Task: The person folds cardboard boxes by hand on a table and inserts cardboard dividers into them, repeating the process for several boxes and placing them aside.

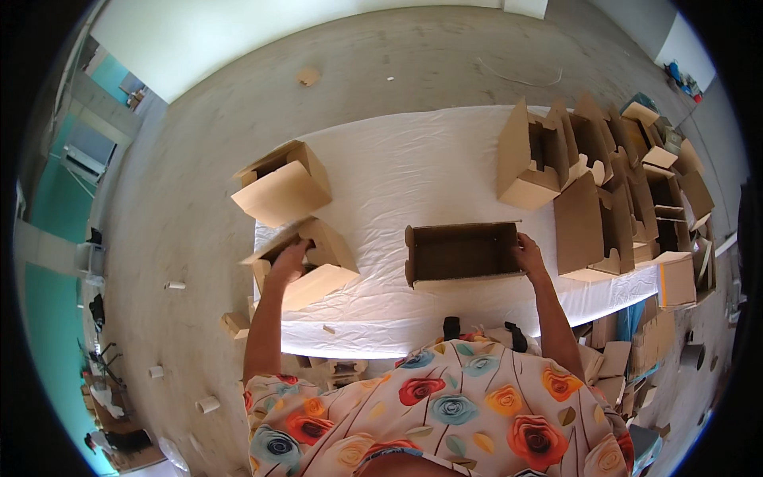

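Note:
An open brown cardboard box (457, 253) lies in front of me on the white-covered table (413, 171). My right hand (527, 253) grips its right edge. My left hand (288, 261) reaches into a second open cardboard box (318, 266) at the table's left corner, fingers on its inner edge. A third folded box (284, 184) sits just beyond it, hanging over the table's left side.
Several upright folded cardboard boxes (588, 171) crowd the table's right end. More flat cardboard (644, 342) is piled on the floor at the right. Small cardboard rolls (207, 405) and a small box (235, 324) lie on the grey concrete floor at the left.

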`<state>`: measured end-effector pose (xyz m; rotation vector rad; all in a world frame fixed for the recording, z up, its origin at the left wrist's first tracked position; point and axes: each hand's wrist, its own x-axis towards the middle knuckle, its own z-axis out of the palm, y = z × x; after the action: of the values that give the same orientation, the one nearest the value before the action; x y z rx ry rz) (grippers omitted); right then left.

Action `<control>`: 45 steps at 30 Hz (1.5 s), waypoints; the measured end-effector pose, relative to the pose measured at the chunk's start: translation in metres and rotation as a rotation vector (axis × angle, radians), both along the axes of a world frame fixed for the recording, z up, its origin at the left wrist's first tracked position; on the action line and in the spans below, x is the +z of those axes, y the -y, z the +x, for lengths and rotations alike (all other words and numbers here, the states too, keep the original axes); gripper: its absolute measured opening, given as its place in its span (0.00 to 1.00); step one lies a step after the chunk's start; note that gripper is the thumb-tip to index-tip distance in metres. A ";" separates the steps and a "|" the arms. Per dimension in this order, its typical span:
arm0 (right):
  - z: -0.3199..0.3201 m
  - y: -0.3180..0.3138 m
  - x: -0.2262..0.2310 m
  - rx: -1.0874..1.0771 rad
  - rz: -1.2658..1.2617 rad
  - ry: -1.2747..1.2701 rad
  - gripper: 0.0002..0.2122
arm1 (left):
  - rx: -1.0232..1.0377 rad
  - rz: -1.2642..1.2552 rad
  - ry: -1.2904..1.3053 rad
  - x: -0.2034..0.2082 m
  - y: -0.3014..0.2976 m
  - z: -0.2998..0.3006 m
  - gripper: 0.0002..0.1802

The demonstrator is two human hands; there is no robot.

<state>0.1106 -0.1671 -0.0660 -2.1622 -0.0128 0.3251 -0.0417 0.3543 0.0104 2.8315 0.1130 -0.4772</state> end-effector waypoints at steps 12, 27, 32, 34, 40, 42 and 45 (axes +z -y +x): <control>0.010 0.002 0.000 0.099 -0.106 -0.010 0.16 | 0.727 -0.725 0.913 0.165 0.106 -0.077 0.37; 0.012 0.010 0.011 0.178 0.027 -0.050 0.21 | 0.388 -0.996 0.475 0.033 0.288 0.013 0.34; 0.009 0.008 0.021 0.194 0.028 -0.118 0.24 | 0.252 -0.737 0.361 0.011 0.282 0.023 0.29; 0.009 0.010 0.010 0.194 0.019 -0.034 0.24 | 0.202 -0.504 0.454 0.005 0.283 0.024 0.29; 0.010 0.017 0.011 0.179 0.060 -0.048 0.25 | 0.391 -0.672 0.422 0.036 0.283 0.015 0.19; 0.011 0.018 0.012 0.181 0.073 -0.061 0.26 | 0.209 -0.553 0.574 0.029 0.282 0.021 0.18; 0.012 0.023 0.009 0.189 0.079 -0.037 0.27 | 0.043 -0.461 0.602 0.035 0.294 0.041 0.21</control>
<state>0.1225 -0.1897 -0.0574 -2.0805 -0.2062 0.4654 -0.0003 0.0603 0.0450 2.3845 -0.0509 0.3302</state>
